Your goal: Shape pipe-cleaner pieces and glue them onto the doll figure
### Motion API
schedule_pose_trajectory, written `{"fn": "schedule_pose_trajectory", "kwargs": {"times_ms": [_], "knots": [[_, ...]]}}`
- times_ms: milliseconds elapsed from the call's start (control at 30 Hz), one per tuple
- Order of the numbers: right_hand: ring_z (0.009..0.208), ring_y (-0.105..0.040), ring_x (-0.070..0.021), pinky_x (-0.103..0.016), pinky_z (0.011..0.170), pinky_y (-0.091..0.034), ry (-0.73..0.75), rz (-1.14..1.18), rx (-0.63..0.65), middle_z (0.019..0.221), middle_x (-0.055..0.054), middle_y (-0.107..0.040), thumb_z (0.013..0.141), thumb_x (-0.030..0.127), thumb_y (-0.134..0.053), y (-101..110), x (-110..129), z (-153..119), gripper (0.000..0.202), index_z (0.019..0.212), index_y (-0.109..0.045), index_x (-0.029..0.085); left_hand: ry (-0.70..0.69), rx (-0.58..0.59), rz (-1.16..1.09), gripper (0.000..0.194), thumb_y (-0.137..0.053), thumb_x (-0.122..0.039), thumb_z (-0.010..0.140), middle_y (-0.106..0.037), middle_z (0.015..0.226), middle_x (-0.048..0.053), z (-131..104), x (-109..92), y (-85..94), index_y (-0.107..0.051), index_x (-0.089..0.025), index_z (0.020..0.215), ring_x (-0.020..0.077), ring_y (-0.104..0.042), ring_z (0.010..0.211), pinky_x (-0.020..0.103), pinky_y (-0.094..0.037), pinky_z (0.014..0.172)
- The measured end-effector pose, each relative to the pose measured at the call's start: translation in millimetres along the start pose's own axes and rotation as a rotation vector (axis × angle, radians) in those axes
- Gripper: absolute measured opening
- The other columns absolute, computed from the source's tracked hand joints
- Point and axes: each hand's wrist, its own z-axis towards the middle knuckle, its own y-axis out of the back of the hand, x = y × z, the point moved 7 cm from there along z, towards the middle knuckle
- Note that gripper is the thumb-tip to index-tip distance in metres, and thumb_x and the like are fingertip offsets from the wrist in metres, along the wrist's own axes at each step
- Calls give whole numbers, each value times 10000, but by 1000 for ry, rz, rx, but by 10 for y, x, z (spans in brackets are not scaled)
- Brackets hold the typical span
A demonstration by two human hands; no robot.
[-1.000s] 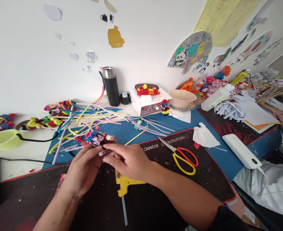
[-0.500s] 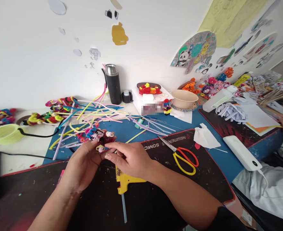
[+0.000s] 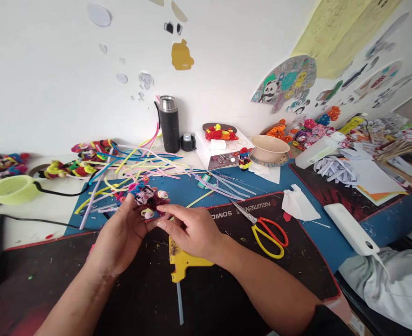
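**Two hands working on a small pipe-cleaner figure above a cluttered craft desk**

We see a desk from above, our two bare hands meeting near its middle. Far left sits a pale green bowl point(image 3: 12, 189), then a loose spread of coloured pipe cleaners point(image 3: 136, 163) on the blue mat.

Our left hand point(image 3: 122, 235) is curled closed around a small pipe-cleaner figure point(image 3: 147, 198), holding it up just over the mat, its white face patch turned toward us. Our right hand point(image 3: 192, 231) meets it from the right, thumb and forefinger pinched together on a small looped piece at the figure's lower edge; the other fingers are loosely folded.

To do this fiddly step well, we judge the left grip should stay firm and steady while the right fingertips work with light pressure.

A yellow glue gun point(image 3: 183, 263) lies just below the right hand. Further right lie scissors with red and yellow handles point(image 3: 265, 231).
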Motion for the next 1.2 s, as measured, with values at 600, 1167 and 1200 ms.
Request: {"fn": "schedule_pose_trajectory", "kwargs": {"times_ms": [600,1167,1200], "knots": [[712,-767,-159,-248,743,-527,-59,-51,60,958,-47,-883,1123,500,-688,-28,-33,3,463,1486,-757,221,8,-82,-3,287,-1034,-310,592,-865,955,81,24,92,154,-843,-214,785,294,-788,916,327,-680,726],[687,-745,-168,-260,704,-495,-58,-76,89,869,-33,-856,1129,522,-666,-52,-33,3,482,1491,-748,214,-8,-125,-39,271,-1018,-285,650,-835,888,61,13,121,143,-834,-189,823,237,-768,810,298,-659,699],[691,-748,-168,-260,708,-495,-56,-77,87,870,-33,-857,1130,523,-666,-54,-31,4,480,1487,-750,213,-11,-127,-37,264,-1017,-284,651,-833,881,56,10,124,140,-835,-195,820,234,-763,799,295,-659,689]]}}
